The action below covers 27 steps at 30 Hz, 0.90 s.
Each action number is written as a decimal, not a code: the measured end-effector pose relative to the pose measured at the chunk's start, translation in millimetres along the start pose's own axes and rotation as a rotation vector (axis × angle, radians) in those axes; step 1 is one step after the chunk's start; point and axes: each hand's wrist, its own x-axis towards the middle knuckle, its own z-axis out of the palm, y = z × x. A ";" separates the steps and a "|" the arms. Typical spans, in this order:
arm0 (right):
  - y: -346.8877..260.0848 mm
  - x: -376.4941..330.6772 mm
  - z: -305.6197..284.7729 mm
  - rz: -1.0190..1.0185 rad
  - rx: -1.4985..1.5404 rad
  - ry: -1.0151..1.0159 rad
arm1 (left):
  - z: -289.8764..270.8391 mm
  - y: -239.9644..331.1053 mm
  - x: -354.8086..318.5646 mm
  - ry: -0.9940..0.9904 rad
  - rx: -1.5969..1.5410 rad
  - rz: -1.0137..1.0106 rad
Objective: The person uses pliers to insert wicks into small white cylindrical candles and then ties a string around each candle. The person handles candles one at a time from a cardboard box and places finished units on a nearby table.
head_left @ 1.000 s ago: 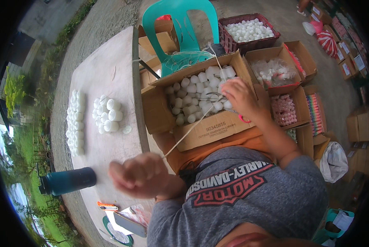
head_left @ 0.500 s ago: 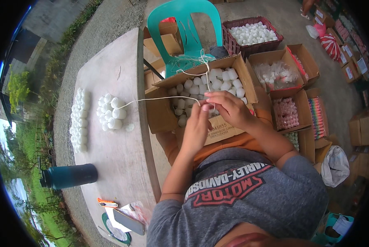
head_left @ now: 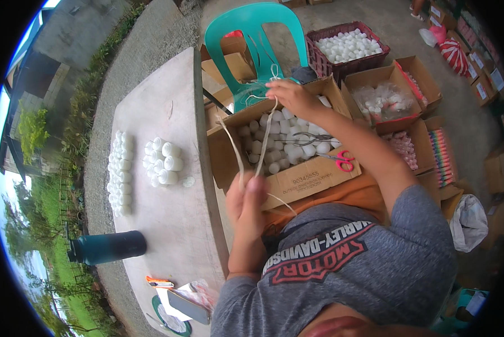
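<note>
Over the near edge of an open cardboard box (head_left: 305,178), my left hand (head_left: 245,210) is closed round a cream cord (head_left: 267,137). The cord stretches up to my right hand (head_left: 294,96), whose fingers pinch it beside the teal chair. Another length of the cord rises from my left fist, and a short end trails toward my shirt. Small white rounded cylinders (head_left: 274,146) fill the box. Pink-handled scissors (head_left: 344,162) lie on the box's near right side, their blades over the cylinders. On the table sit a cluster of white cylinders (head_left: 163,161) and a longer row of them (head_left: 121,174).
The teal plastic chair (head_left: 217,42) holds loose cords. A pale table (head_left: 179,236) carries a dark blue bottle (head_left: 108,247), an orange cutter (head_left: 158,282) and a phone (head_left: 189,306). To the right stand a maroon crate (head_left: 347,64) of white pieces and several cartons (head_left: 412,135).
My hands have moved apart, the left down toward me and the right up toward the chair. The cord no longer reaches the table cluster. The scissors have come into view.
</note>
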 end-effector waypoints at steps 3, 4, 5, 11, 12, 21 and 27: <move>38.9 28.2 5.3 0.177 0.023 -0.053 | -20.8 11.9 -6.5 -0.040 -0.266 0.301; 51.0 35.3 1.9 0.272 -0.003 -0.111 | -21.5 19.4 -6.5 -0.029 -0.284 0.371; 51.0 41.7 -0.2 0.280 -0.080 -0.098 | -27.9 20.2 -5.2 -0.045 -0.250 0.362; -97.0 63.5 -79.1 0.683 0.015 -0.707 | -18.0 15.4 -1.5 0.137 0.395 0.180; -98.5 38.1 -78.9 0.757 0.322 -0.818 | -18.1 9.9 0.5 -0.074 0.454 0.191; -114.0 -73.8 -109.9 0.942 1.548 0.038 | 38.1 -60.3 -4.7 -1.315 0.927 0.093; -95.9 -89.8 -170.9 0.778 1.259 0.566 | 13.4 -113.1 17.9 -1.145 1.291 -0.073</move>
